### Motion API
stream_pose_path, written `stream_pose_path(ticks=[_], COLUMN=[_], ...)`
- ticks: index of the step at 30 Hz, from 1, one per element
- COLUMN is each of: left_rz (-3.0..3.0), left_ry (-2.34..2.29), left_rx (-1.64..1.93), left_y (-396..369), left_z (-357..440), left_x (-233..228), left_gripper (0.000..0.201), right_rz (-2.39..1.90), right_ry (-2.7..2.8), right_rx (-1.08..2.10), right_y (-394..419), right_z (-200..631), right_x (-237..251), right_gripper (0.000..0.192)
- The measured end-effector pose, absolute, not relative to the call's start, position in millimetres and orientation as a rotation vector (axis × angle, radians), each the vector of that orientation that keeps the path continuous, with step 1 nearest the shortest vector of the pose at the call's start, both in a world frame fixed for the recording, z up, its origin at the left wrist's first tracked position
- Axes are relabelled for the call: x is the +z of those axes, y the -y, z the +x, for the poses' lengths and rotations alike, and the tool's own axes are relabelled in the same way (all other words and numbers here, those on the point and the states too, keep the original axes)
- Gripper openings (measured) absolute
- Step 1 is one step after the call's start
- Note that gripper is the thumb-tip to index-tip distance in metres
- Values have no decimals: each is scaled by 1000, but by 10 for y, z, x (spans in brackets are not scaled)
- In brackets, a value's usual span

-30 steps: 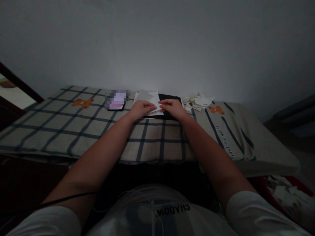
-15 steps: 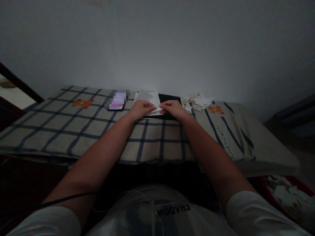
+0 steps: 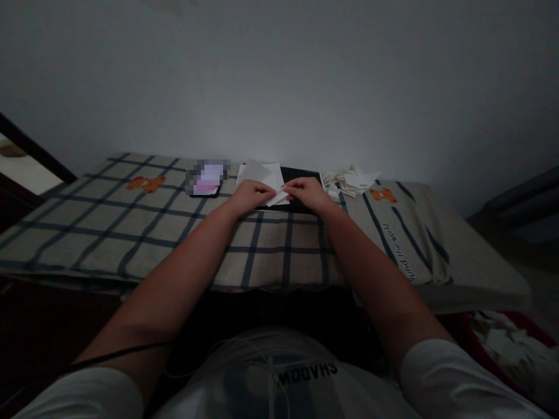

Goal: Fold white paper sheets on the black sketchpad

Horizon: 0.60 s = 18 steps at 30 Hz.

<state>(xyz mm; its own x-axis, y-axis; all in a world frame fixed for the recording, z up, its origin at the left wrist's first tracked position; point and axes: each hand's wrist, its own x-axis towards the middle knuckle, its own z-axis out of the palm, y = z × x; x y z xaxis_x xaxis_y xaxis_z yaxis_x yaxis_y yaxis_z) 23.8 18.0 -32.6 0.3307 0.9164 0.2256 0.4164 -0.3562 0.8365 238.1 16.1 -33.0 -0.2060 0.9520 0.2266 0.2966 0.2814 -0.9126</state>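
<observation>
Both hands are pinching the same small piece of white paper. The left hand has its fingers closed on the left end, and the right hand has its fingertips closed on the right end, so the paper sits stretched between them with one pointed corner sticking down toward the camera. It's pretty dim, so I can't tell exactly how the paper is folded.

The paper is held just above a dark flat board that lies near the far edge of a bed covered with a beige sheet with dark blue checks and little orange bear prints. More loose white sheets lie just behind the left hand, partly on that board.

Off to the right of the board, near the right hand, there's a messy pile of folded paper bits. To the left of the sheets sits a phone with its screen lit up, near the left hand but not touching it. Behind everything is a plain wall. Bottom right on the floor there's another heap of paper scraps.
</observation>
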Motion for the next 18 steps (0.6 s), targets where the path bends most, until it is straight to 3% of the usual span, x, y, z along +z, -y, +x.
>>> stream_pose_path(ticks=[6, 10, 18], left_rz=[1790, 1684, 1337], left_ry=[-1162, -1183, -1080], left_rx=[1009, 1169, 1140], left_y=[-193, -237, -187], left_z=[250, 264, 358], left_x=[-325, -375, -353], left_gripper=[25, 25, 17], right_rz=[-1087, -1074, -1055], right_ry=[1421, 1378, 1472], right_rx=[1043, 1240, 1160], right_y=[-175, -131, -103], right_z=[2302, 2222, 2196], right_x=[-344, -368, -377], right_gripper=[20, 10, 14])
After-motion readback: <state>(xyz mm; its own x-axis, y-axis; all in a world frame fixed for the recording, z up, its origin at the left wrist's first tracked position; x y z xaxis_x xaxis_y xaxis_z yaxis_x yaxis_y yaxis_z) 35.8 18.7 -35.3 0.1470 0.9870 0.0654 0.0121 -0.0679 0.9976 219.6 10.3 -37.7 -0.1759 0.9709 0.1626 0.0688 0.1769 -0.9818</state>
